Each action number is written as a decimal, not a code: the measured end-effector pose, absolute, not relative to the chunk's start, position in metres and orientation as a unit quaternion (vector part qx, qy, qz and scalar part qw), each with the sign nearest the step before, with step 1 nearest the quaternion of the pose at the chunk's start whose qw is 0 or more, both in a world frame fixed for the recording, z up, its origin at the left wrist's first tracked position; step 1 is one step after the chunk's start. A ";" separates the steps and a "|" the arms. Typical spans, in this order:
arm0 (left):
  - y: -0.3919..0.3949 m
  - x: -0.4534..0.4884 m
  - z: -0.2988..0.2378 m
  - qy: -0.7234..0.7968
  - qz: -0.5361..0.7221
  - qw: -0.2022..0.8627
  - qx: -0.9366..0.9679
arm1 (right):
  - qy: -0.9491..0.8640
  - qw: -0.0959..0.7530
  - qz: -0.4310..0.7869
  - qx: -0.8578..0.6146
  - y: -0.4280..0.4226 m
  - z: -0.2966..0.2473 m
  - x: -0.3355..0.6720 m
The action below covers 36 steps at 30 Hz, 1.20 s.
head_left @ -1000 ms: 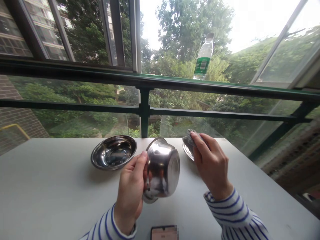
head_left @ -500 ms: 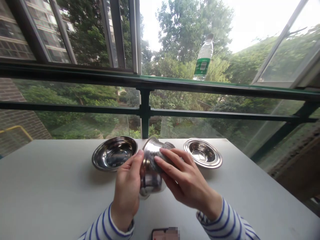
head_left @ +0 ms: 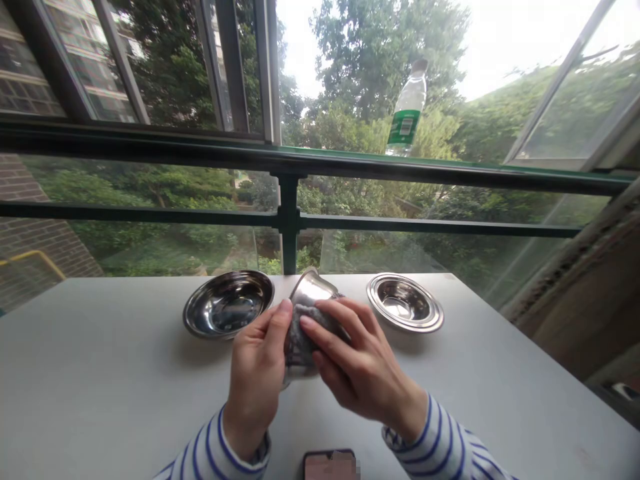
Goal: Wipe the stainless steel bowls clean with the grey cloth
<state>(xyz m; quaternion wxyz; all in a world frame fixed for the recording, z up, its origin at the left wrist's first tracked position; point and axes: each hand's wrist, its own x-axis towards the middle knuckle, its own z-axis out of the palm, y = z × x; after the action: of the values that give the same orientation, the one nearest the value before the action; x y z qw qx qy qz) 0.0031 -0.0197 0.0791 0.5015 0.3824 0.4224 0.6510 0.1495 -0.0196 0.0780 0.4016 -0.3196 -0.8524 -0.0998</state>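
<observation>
the green label (head_left: 403, 127) is too small to read. above the tabletop (head_left: 125, 373), the pot (head_left: 314, 287) is tilted sideways, mouth leftward (left fingers (head_left: 278, 325) grip it; bent right fingers (head_left: 327, 339) hold cloth (head_left: 299, 340) against it).

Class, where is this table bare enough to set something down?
The white table lies bare left of the wide, shiny steel bowl and right of the round, rimmed steel dish. Crowded middle: left hand, right hand, grey cloth and silvery metal pot, with a black-edged phone nearer the viewer.
</observation>
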 end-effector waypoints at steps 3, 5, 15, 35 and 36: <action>-0.021 0.006 0.075 0.415 0.638 0.522 0.384 | -0.811 0.443 -0.057 -0.377 -0.013 0.077 0.153; -0.021 0.007 0.072 0.414 0.635 0.527 0.386 | -0.794 0.453 -0.044 -0.403 -0.012 0.076 0.153; -0.021 0.006 0.071 0.440 0.608 0.481 0.453 | -0.795 0.449 -0.065 -0.404 -0.012 0.073 0.148; -0.018 0.005 0.065 0.461 0.620 0.443 0.454 | -0.842 0.409 -0.124 -0.328 -0.015 0.071 0.148; -0.018 0.004 0.065 0.460 0.614 0.442 0.464 | -0.834 0.417 -0.115 -0.342 -0.015 0.072 0.148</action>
<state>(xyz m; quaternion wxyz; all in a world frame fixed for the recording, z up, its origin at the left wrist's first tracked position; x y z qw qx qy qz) 0.0043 -0.0181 0.0650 0.4419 0.4642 0.4605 0.6142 0.1482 -0.0152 0.0719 0.4169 -0.3423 -0.8342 -0.1149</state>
